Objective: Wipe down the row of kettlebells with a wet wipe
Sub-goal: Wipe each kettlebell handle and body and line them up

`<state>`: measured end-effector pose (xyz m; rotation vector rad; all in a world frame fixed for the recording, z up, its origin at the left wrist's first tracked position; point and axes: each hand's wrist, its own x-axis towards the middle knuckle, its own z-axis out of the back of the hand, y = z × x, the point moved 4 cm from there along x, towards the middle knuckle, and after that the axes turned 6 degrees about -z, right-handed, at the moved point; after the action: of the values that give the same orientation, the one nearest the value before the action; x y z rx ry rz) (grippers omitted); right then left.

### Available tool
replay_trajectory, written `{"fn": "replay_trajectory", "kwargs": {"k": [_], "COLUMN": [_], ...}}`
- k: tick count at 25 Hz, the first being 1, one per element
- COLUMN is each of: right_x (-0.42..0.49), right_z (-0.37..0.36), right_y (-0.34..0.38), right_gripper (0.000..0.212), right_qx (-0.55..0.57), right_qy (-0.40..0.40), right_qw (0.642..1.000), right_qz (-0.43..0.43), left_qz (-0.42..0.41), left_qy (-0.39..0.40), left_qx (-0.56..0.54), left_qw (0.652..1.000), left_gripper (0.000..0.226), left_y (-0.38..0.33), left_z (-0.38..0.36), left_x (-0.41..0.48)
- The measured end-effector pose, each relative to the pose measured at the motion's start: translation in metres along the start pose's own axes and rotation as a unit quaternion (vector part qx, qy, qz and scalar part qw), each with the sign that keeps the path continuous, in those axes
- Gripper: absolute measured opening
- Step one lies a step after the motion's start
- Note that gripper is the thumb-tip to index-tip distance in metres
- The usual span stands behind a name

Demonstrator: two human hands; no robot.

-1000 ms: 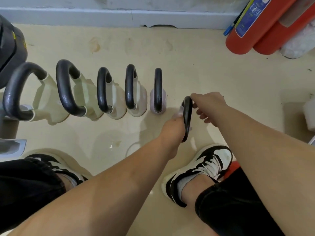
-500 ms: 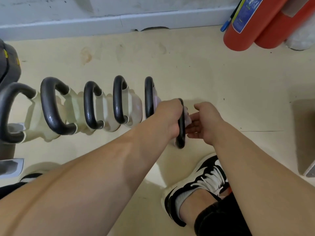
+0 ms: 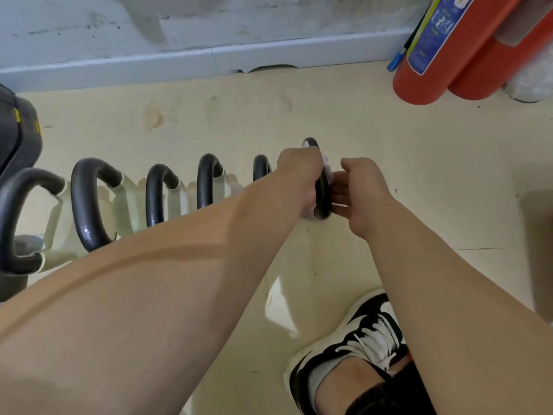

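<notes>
A row of kettlebells [image 3: 206, 181] with black handles and pale bodies stands on the cream floor, from large at the left to small at the right. The smallest kettlebell [image 3: 323, 196] is at the right end, its handle edge-on to me. My left hand [image 3: 299, 172] is shut around that handle from the left. My right hand [image 3: 359, 190] presses against the handle's right side with curled fingers. A small white piece, apparently the wet wipe [image 3: 328, 172], shows between those fingers and the handle. My left forearm hides the neighbouring kettlebell's body.
Two red fire extinguishers [image 3: 434, 55] lean at the back right by the grey skirting board [image 3: 179, 61]. A dark bulky object [image 3: 18, 136] sits at the far left. My black-and-white shoe [image 3: 353, 339] is below the hands. A grey shape [image 3: 538, 235] is at the right edge.
My left hand has shifted from the handle's lower part to a full grip over it. The right hand has closed in against the handle, and the small kettlebell sits farther from me.
</notes>
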<state>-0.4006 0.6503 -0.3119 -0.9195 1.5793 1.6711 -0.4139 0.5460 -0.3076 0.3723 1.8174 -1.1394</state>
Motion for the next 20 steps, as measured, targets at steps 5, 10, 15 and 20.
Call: {"fn": "replay_trajectory", "kwargs": {"k": [5, 10, 15, 20], "right_x": [0.004, 0.002, -0.002, -0.002], "right_z": [0.003, 0.0, -0.01, 0.004], "right_y": [-0.014, -0.021, -0.02, -0.03], "right_gripper": [0.04, 0.037, 0.022, 0.036], "right_qx": [-0.016, -0.026, 0.011, 0.051], "right_qy": [-0.081, -0.077, -0.079, -0.11], "right_qw": [0.997, 0.997, 0.997, 0.993], "right_qz": [-0.014, -0.002, -0.007, -0.011], "left_qz": [-0.147, -0.107, -0.079, -0.097], "left_qy": [-0.014, -0.028, -0.038, -0.115], "left_qx": [0.243, 0.158, 0.143, 0.064], "left_qw": [0.959, 0.981, 0.986, 0.987], "left_gripper": [0.043, 0.036, 0.033, 0.014], "left_y": [0.045, 0.04, 0.054, 0.02], "left_z": [0.02, 0.017, 0.015, 0.021], "left_x": [-0.013, -0.008, -0.034, -0.026]}}
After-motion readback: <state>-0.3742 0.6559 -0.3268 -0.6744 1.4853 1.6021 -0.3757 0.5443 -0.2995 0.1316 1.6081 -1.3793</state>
